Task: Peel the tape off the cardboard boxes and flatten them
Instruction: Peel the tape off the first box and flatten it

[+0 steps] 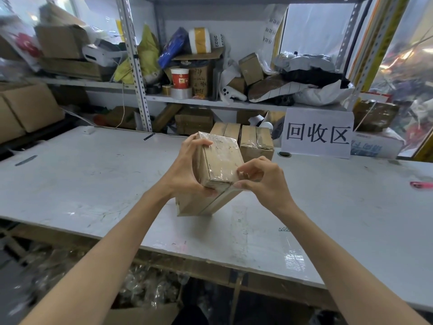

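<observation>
A small cardboard box (219, 160) wrapped in clear tape is held tilted above the white table (93, 179). My left hand (185, 170) grips its left side, fingers over the top edge and under the bottom corner. My right hand (260, 177) pinches the clear tape (230, 175) at the box's lower right corner. Directly under the held box another cardboard box (199, 205) stands on the table. Two more taped boxes (255, 141) stand behind, near the shelf.
A white sign with black characters (318, 134) leans at the back right. Shelves (194, 99) behind are crowded with cartons, tape rolls and bags. A pink object (421, 184) lies at the table's right edge. Crumpled tape fills a carton (140, 292) below the table's front edge.
</observation>
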